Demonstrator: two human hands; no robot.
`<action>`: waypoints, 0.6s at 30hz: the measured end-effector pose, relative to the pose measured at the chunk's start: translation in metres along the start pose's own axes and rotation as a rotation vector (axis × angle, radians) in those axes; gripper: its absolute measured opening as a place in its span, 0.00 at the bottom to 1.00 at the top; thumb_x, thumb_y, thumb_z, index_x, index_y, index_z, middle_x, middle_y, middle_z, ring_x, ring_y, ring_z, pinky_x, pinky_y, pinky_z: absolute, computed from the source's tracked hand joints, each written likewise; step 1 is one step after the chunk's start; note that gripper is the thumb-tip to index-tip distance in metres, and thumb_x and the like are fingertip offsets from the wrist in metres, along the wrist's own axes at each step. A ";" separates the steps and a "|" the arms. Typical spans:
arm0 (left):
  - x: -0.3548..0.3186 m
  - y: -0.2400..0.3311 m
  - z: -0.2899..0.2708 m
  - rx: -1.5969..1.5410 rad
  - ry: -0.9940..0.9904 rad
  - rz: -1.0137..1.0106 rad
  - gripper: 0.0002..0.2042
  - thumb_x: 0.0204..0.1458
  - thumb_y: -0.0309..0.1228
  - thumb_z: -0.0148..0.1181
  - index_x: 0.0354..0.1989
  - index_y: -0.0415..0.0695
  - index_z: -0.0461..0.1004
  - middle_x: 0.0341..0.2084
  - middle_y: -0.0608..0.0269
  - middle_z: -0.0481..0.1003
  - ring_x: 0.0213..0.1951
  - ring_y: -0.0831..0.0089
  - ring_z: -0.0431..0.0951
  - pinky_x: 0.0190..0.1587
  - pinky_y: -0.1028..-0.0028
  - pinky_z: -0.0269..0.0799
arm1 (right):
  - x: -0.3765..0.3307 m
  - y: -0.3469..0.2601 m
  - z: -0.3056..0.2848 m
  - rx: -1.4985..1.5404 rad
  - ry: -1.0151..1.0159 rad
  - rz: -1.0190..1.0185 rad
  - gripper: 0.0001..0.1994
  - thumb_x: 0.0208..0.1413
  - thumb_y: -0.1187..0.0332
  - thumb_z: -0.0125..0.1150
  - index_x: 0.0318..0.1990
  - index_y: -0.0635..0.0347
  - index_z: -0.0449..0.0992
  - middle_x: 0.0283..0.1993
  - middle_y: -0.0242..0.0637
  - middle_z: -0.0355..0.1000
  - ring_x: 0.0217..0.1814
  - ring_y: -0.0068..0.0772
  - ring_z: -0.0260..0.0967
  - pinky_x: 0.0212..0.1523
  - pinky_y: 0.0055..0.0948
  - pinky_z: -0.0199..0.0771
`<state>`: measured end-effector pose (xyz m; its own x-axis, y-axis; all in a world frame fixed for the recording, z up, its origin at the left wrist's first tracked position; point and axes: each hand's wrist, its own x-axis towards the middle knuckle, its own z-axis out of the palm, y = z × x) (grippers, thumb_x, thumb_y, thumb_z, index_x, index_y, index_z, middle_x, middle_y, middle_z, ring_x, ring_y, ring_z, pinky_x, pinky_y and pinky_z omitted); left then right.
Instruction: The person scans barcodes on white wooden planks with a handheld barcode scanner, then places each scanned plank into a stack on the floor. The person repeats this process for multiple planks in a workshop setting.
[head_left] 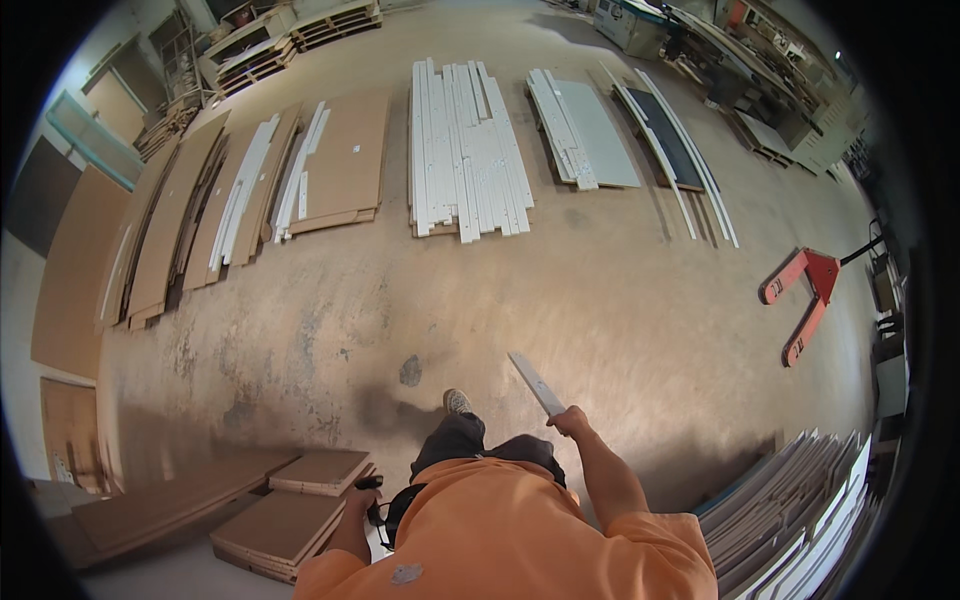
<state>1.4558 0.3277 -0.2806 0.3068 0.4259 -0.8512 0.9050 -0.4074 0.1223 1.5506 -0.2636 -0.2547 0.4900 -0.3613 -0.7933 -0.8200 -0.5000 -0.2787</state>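
My right hand (570,421) is closed round the near end of a narrow pale board strip (536,383), which points forward and slightly left above the floor. Down at my left side is my left hand (358,499), with a small black object (369,482) at its fingertips. A dark cord hangs close to it; the fingers are too small and shaded to show their grip. Brown panels (318,470) are stacked right beside that hand.
Ahead on the floor lie white strips (465,150), brown boards (345,165) and a pale panel stack (595,130). A red pallet jack (822,275) stands at right. Upright panels (790,520) lean at my near right. Machinery (740,60) stands at the far right, wooden pallets (335,28) at the back.
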 end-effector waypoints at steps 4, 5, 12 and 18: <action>0.011 0.199 -0.069 0.045 0.198 0.306 0.21 0.35 0.40 0.70 0.31 0.31 0.81 0.26 0.47 0.80 0.33 0.56 0.83 0.38 0.61 0.77 | 0.045 -0.090 -0.027 0.040 0.120 -0.066 0.28 0.34 0.53 0.76 0.36 0.71 0.83 0.37 0.52 0.82 0.41 0.45 0.82 0.43 0.37 0.81; 0.007 0.246 -0.085 0.043 0.191 0.427 0.20 0.36 0.40 0.70 0.30 0.33 0.81 0.25 0.49 0.80 0.31 0.58 0.83 0.37 0.61 0.75 | 0.056 -0.110 -0.032 0.072 0.136 -0.106 0.31 0.35 0.52 0.76 0.43 0.72 0.80 0.41 0.54 0.81 0.45 0.48 0.81 0.46 0.39 0.80; -0.005 0.391 -0.098 -0.312 0.084 0.682 0.16 0.42 0.36 0.70 0.28 0.33 0.79 0.20 0.59 0.77 0.25 0.70 0.77 0.32 0.65 0.71 | 0.153 -0.236 -0.044 0.035 0.325 -0.130 0.31 0.40 0.54 0.73 0.48 0.69 0.72 0.47 0.57 0.78 0.51 0.55 0.78 0.52 0.45 0.78; 0.019 0.311 -0.042 -0.017 0.051 0.030 0.17 0.40 0.35 0.69 0.36 0.37 0.80 0.28 0.56 0.80 0.31 0.64 0.80 0.37 0.63 0.75 | 0.303 -0.383 -0.094 0.003 0.197 -0.105 0.30 0.43 0.55 0.72 0.49 0.67 0.70 0.48 0.57 0.78 0.53 0.57 0.77 0.54 0.48 0.77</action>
<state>1.7557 0.2428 -0.2370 0.3477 0.4545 -0.8201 0.9000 -0.4071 0.1560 2.0403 -0.2552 -0.3375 0.6208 -0.4545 -0.6388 -0.7621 -0.5410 -0.3556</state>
